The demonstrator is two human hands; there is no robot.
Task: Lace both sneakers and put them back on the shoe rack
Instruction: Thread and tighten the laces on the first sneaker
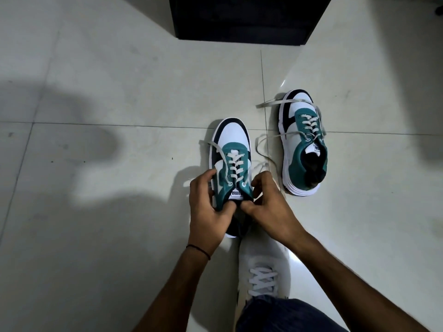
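Note:
Two white, teal and navy sneakers stand on the tiled floor, toes pointing away from me. The near sneaker (232, 149) is laced, its loose lace ends trailing to both sides. My left hand (208, 207) grips its left side by the collar. My right hand (266, 202) grips its right side, thumbs meeting at the tongue. The far sneaker (302, 142) stands to the right, untouched, its laces (271, 103) lying loose across the toe and on the floor. A black shoe rack (242, 20) stands at the top of the view.
My own foot in a white laced shoe (262, 267) rests on the floor just behind the near sneaker, below my hands. Pale floor tiles (107, 92) spread out to the left and right.

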